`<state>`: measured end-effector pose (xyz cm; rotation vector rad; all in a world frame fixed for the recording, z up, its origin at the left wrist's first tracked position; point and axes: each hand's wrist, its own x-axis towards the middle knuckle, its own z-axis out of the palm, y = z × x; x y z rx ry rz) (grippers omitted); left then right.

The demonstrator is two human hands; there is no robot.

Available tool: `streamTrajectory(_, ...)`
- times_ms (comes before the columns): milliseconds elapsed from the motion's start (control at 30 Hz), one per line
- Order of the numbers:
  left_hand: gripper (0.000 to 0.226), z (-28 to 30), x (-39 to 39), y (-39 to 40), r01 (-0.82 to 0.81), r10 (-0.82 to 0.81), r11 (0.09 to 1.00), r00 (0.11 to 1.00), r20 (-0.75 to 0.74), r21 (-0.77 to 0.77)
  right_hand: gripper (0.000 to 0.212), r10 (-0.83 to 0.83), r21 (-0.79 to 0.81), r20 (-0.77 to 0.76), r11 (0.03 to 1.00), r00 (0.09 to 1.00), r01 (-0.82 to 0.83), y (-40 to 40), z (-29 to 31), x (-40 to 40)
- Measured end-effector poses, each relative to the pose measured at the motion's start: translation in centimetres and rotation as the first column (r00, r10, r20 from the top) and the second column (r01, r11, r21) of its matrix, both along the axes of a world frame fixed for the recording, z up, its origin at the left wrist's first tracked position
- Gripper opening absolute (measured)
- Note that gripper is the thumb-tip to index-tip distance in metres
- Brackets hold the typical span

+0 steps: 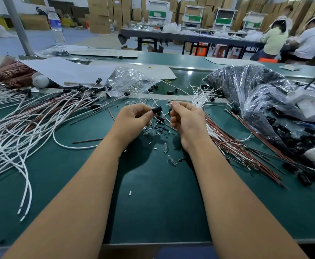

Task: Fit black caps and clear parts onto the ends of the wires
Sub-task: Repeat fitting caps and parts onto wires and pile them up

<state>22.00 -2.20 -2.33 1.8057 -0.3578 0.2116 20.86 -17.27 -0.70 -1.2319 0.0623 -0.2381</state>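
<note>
Green bench (153, 202) at frame centre, strewn with wires. Left hand (132, 118) pinching one black cap (156, 109) between curled fingers, opening turned toward right hand (185, 118), likely for insertion. Right fingers curled round a white wire (157, 101) end; clear part unseen. Two loose clear parts (165, 149) below centre. Capped wires (63, 101) piled upper left, beyond counting.

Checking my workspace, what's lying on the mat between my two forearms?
Head view: two clear bulbs and small white bits lie on the green mat.
</note>
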Motion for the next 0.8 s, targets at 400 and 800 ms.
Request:
streamTrajectory(400,0.015,0.1,-0.1,-0.1,-0.001,0.001,0.999,1.000,-0.003,0.035,0.013,0.000,-0.262,0.006,0.965,1.000,0.001,0.2,-0.3,0.1)
streamTrajectory(800,0.010,0.3,-0.4,0.1,-0.044,0.045,0.999,0.996,0.073,-0.015,0.015,-0.037,-0.344,0.033,0.938,0.999,0.046,0.6,-1.2,0.5)
